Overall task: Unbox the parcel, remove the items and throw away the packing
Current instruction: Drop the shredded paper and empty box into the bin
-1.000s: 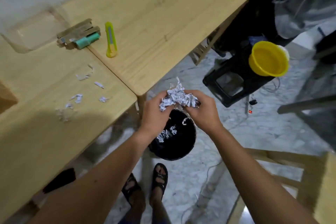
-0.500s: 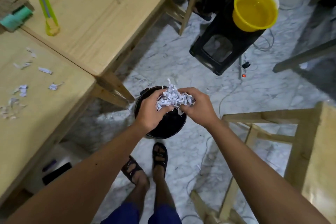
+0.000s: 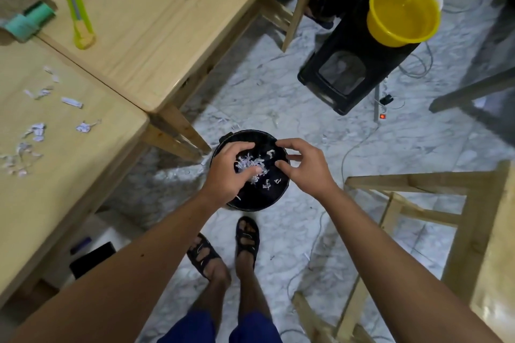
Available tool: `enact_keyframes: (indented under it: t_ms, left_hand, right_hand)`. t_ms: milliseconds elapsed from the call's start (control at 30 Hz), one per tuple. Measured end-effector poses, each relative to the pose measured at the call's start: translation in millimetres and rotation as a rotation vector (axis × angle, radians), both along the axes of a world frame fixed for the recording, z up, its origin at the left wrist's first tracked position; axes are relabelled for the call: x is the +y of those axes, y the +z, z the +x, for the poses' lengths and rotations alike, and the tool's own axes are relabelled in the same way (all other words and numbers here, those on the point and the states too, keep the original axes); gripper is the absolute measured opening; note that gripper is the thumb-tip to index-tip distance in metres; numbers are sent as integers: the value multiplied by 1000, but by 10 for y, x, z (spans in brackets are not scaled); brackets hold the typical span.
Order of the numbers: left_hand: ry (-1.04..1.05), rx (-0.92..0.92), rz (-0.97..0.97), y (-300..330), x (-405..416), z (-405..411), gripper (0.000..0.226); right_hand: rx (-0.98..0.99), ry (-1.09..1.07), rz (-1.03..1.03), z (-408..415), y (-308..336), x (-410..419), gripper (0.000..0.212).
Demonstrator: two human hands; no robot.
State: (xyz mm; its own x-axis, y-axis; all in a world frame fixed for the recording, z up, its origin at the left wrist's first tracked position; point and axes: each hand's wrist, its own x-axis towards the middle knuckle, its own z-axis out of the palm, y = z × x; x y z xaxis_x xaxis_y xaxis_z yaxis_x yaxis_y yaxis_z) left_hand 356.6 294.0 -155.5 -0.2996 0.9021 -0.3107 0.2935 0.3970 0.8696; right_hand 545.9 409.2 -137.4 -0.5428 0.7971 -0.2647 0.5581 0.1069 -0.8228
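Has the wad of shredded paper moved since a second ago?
Yes. The shredded paper has dropped from between both hands down into the black bin, inside its rim.

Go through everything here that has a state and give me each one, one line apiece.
Left hand: fingers spread over bin, shreds at fingertips.
Right hand: open, empty.
Black bin: upright, uncovered, shredded paper inside.
Paper scraps: scattered on near table.
Utility knife: lying flat; blade not discernible.
Yellow tub: upright, empty.
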Motion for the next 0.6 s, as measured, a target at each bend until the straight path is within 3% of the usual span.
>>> enact_keyframes:
  t_ms: [333,600]
  left_hand:
    - [116,-25,67,231,-79,-245,44]
    - [397,85,233,903,-404,-993,45]
  right_hand:
    - [21,43,29,-231,173,-33,35]
    - [156,215,89,-1206,708,-87,32]
